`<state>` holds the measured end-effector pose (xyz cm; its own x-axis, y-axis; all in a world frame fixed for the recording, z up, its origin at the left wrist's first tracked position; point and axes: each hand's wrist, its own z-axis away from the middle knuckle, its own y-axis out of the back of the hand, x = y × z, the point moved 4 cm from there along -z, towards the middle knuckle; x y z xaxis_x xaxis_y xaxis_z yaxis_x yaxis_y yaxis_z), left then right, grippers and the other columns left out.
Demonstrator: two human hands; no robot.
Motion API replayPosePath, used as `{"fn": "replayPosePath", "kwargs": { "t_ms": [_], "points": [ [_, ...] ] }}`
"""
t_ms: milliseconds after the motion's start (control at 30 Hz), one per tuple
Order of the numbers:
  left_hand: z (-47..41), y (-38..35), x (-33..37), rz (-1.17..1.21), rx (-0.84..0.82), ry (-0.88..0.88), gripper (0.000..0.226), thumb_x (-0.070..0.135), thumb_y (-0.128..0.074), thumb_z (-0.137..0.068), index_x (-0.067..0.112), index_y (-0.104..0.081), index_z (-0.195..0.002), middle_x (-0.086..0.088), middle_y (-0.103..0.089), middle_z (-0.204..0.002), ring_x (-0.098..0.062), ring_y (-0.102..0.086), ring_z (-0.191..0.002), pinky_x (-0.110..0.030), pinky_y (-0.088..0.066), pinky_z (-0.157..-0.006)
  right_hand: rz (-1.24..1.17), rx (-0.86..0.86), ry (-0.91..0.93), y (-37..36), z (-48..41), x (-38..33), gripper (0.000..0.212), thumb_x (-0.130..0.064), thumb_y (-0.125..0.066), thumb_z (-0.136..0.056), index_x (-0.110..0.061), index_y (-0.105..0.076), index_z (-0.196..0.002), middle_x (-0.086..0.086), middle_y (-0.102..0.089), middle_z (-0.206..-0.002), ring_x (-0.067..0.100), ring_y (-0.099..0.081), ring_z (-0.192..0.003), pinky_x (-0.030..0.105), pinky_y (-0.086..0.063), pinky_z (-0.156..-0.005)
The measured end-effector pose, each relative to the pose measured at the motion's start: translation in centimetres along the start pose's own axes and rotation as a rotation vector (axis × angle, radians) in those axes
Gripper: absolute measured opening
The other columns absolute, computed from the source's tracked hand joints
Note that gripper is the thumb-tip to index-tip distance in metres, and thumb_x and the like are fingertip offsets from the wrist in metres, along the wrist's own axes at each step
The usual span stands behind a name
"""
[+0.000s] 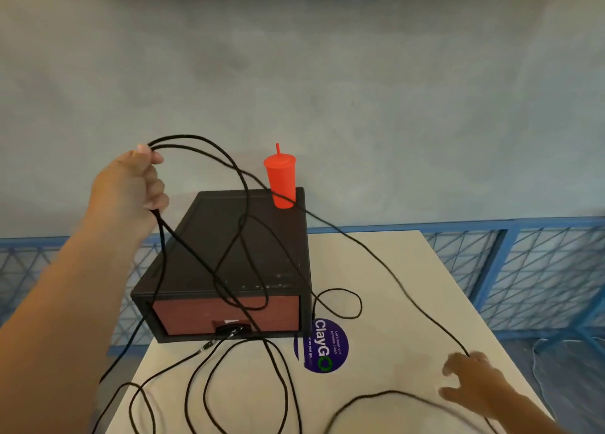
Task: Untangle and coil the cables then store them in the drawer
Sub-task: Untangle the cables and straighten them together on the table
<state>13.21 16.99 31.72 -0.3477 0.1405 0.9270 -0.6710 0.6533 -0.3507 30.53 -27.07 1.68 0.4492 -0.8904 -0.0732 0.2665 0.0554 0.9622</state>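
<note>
- Left hand (137, 184), left of centre, raised: fingers closed around several strands of black cable (209, 263); loops arch above the fist and hang below it.
- Lower left: slack cable lies in loops on the white table (393, 270) and runs off the bottom edge of the frame, ends cut off.
- Centre: black drawer unit (235, 253) with a reddish-brown drawer (226, 312) front, shut; cable strands cross it, partly hiding the handle recess.
- A red cup (281, 179) with straw stands on the unit's far right corner.
- A purple sticker (322, 347) sits beside the unit.
- Lower right: right hand (471, 384), motion-blurred, fingers spread; one strand reaches its fingertips, but whether it is pinched cannot be told.
</note>
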Motion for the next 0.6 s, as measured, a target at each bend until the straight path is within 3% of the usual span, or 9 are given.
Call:
{"fn": "replayPosePath", "kwargs": {
  "t_ms": [100,167,233,300,400,467,533,600],
  "points": [
    [0.1,-1.5,0.1,-0.157,-0.101,-0.01,0.031,0.024,-0.039,-0.099,0.016,-0.05,-0.071,0.014,-0.028,-0.038,-0.002,-0.022,-0.033,-0.013,-0.018,-0.031,-0.13,-0.002,-0.006,1.1,-1.3,-1.6,0.016,-0.051,-0.053,-0.081,-0.044,-0.051,-0.095,-0.01,-0.057,-0.116,0.015,-0.046,-0.119,0.03,-0.038,-0.096],
    [0.8,-3.2,-0.7,-0.28,-0.174,-0.011,0.031,0.021,-0.04,-0.099,0.014,-0.05,-0.07,0.014,-0.029,-0.038,-0.003,-0.022,-0.034,-0.012,-0.017,-0.032,-0.177,0.095,0.062,4.3,-2.7,-4.9,0.004,-0.043,-0.055,-0.082,-0.044,-0.051,-0.083,-0.013,-0.064,-0.109,0.013,-0.054,-0.111,0.028,-0.038,-0.095],
    [1.7,-4.8,-1.4,-0.349,-0.244,-0.003,0.031,0.019,-0.04,-0.099,0.013,-0.05,-0.071,0.013,-0.028,-0.037,-0.003,-0.02,-0.034,-0.011,-0.016,-0.033,-0.343,0.274,0.158,8.2,-3.2,-8.9,0.01,-0.03,-0.06,-0.084,-0.039,-0.058,-0.088,-0.011,-0.064,-0.102,0.015,-0.058,-0.107,0.027,-0.038,-0.093],
    [2.3,-6.1,-1.9,-0.377,-0.305,0.001,0.031,0.02,-0.04,-0.099,0.012,-0.05,-0.071,0.012,-0.027,-0.038,-0.002,-0.019,-0.033,-0.012,-0.015,-0.035,-0.518,0.378,0.313,12.4,-2.5,-13.4,0.023,-0.021,-0.062,-0.085,-0.025,-0.063,-0.108,-0.007,-0.061,-0.107,0.014,-0.056,-0.105,0.025,-0.04,-0.093],
    [3.0,-7.5,-2.0,-0.393,-0.373,-0.001,0.032,0.021,-0.039,-0.099,0.012,-0.051,-0.071,0.012,-0.026,-0.039,-0.002,-0.019,-0.034,-0.013,-0.016,-0.035,-0.63,0.39,0.561,17.4,-0.1,-20.0,0.046,-0.016,-0.062,-0.086,-0.028,-0.049,-0.129,-0.015,-0.046,-0.12,0.006,-0.051,-0.099,0.009,-0.039,-0.082],
    [3.5,-8.2,-2.0,-0.387,-0.414,-0.006,0.032,0.021,-0.039,-0.099,0.012,-0.051,-0.071,0.012,-0.026,-0.041,-0.003,-0.019,-0.036,-0.013,-0.016,-0.035,-0.616,0.372,0.659,18.5,0.5,-23.0,0.052,-0.013,-0.062,-0.085,-0.028,-0.046,-0.132,-0.014,-0.04,-0.126,0.003,-0.048,-0.097,0.009,-0.037,-0.082],
    [3.8,-8.6,-1.6,-0.369,-0.428,-0.022,0.032,0.02,-0.039,-0.099,0.013,-0.052,-0.071,0.013,-0.026,-0.041,-0.004,-0.019,-0.037,-0.013,-0.016,-0.036,-0.581,0.352,0.722,18.3,0.6,-24.7,0.031,-0.01,-0.06,-0.085,-0.018,-0.061,-0.116,-0.007,-0.049,-0.117,0.006,-0.05,-0.09,0.02,-0.042,-0.082],
    [3.5,-8.3,-0.6,-0.319,-0.389,-0.042,0.032,0.02,-0.04,-0.099,0.013,-0.052,-0.07,0.013,-0.027,-0.041,-0.004,-0.019,-0.037,-0.012,-0.016,-0.036,-0.599,0.319,0.662,17.5,-0.2,-24.3,0.016,-0.008,-0.052,-0.089,-0.009,-0.067,-0.096,0.0,-0.06,-0.099,0.014,-0.056,-0.087,0.029,-0.047,-0.084]
  ]
}}
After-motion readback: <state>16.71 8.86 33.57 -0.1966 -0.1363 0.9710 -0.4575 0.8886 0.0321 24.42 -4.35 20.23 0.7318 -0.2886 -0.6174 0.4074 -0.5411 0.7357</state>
